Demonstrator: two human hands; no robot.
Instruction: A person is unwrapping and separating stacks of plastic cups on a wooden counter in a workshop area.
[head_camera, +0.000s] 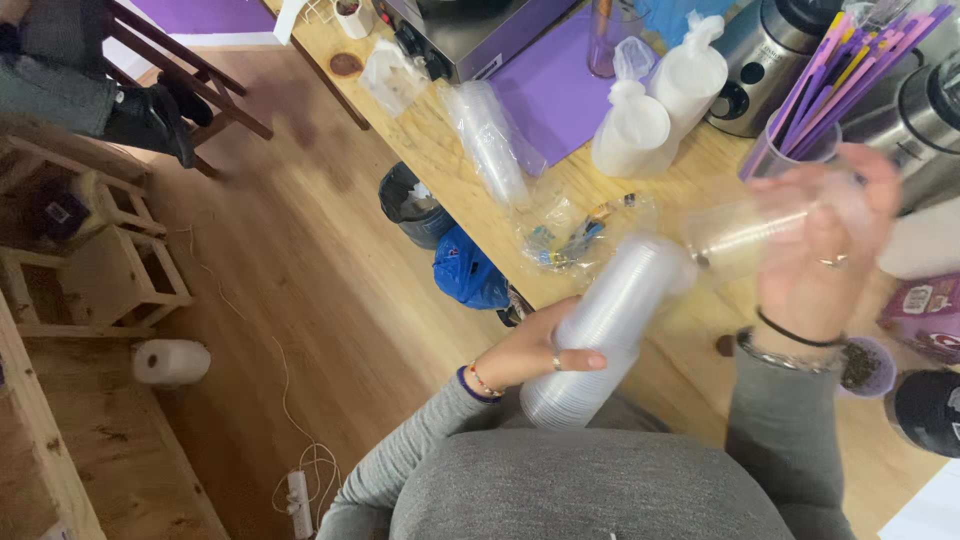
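Note:
My left hand (545, 345) grips a tall stack of clear plastic cups (600, 330), held slanted against my lap at the edge of a wooden counter (440, 150). Up and to the right, my right hand (825, 250) holds one or a few clear plastic cups (745, 235) just pulled off the top end of the stack; the hand is blurred. A ring sits on each hand, with bracelets at both wrists.
The counter carries a sleeve of clear cups (490, 140), bagged white lids (660, 105), a cup of purple straws (850, 70), steel appliances (770, 60) and crumpled wrappers (580, 235). Below the counter stand a dark bin (410, 205) and a blue bag (468, 272). A paper roll (170, 362) lies at left.

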